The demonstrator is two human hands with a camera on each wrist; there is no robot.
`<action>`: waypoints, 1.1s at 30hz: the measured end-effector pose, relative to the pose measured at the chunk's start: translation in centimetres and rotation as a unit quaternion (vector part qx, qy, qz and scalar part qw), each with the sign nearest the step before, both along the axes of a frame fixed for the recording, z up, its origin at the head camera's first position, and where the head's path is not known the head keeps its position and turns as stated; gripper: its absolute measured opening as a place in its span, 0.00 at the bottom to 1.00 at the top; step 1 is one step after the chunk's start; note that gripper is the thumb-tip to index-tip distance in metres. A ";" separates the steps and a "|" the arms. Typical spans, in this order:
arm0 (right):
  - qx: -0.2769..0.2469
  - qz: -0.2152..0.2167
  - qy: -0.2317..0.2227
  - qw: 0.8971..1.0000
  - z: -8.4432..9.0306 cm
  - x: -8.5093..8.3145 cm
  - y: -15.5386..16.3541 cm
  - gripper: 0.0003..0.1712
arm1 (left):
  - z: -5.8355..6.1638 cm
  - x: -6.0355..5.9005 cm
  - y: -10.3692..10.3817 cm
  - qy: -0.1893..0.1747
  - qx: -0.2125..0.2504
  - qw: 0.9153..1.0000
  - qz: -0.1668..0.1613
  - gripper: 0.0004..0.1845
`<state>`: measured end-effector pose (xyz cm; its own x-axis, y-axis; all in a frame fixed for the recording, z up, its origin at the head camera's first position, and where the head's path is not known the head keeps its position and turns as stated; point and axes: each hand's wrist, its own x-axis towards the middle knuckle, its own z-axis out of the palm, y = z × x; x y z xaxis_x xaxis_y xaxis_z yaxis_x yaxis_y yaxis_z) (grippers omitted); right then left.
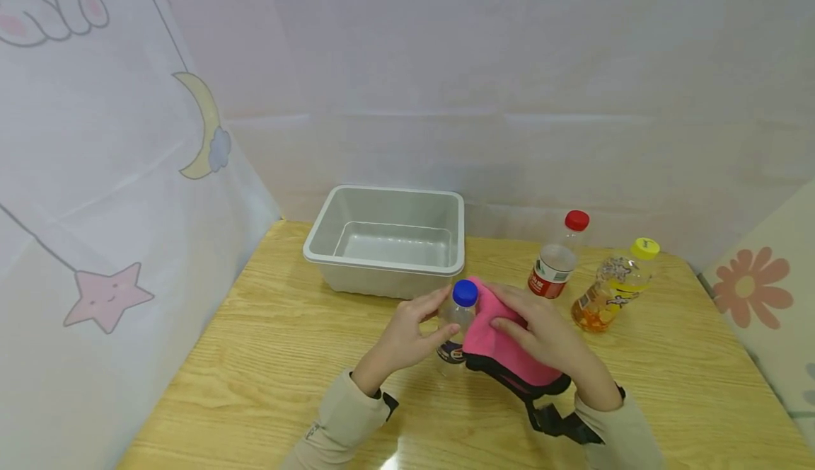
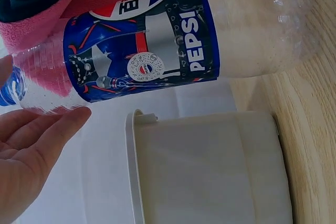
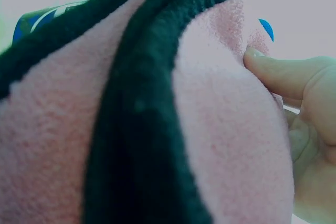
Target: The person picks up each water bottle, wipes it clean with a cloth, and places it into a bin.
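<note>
A clear plastic Pepsi bottle (image 1: 451, 352) with a blue cap (image 1: 465, 293) stands upright on the table. My left hand (image 1: 402, 337) holds it around the shoulder, below the cap. Its blue and red label (image 2: 152, 45) faces the left wrist camera, and no drink shows inside. In my right hand (image 1: 549, 330) is a pink cloth (image 1: 503, 346) with black edging, gripped between thumb and fingers. The cloth lies against the bottle's right side, and a loose end droops toward the right forearm. In the right wrist view, the folded cloth (image 3: 231, 119) hides most of the bottle.
Behind the hands sits a light grey plastic bin (image 1: 385, 272). To the right stand a red-capped bottle (image 1: 554, 268) and a yellow-capped bottle (image 1: 611, 293) with orange colouring low down. A pale printed curtain (image 1: 407, 66) hangs behind the wooden table (image 1: 255, 357).
</note>
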<state>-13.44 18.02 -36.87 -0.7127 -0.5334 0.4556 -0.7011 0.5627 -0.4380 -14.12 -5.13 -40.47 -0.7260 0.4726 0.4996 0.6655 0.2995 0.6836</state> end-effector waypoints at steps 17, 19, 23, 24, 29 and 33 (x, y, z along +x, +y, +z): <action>0.008 0.025 -0.041 0.999 -0.9 -0.5 0.4 0.28 | -0.1 0.0 0.1 0.009 0.007 1.000 0.006 0.28; -0.006 0.027 -0.041 0.999 -1.4 -0.6 0.4 0.28 | -0.2 -0.1 0.1 0.010 0.008 1.000 0.007 0.28; -0.037 0.021 -0.043 0.998 -2.5 -0.5 0.5 0.28 | -0.2 0.0 0.1 0.008 0.009 1.000 0.005 0.28; -0.045 0.020 -0.043 0.998 -2.8 -0.5 0.6 0.28 | -0.2 0.0 0.1 0.007 0.011 1.000 0.004 0.28; -0.080 0.022 -0.049 0.995 -4.3 -0.3 0.6 0.27 | -0.3 0.0 0.1 0.008 0.018 1.000 -0.002 0.28; -0.081 0.012 -0.052 0.995 -5.8 -0.3 0.7 0.27 | -0.2 0.0 0.1 0.010 0.012 1.000 -0.001 0.28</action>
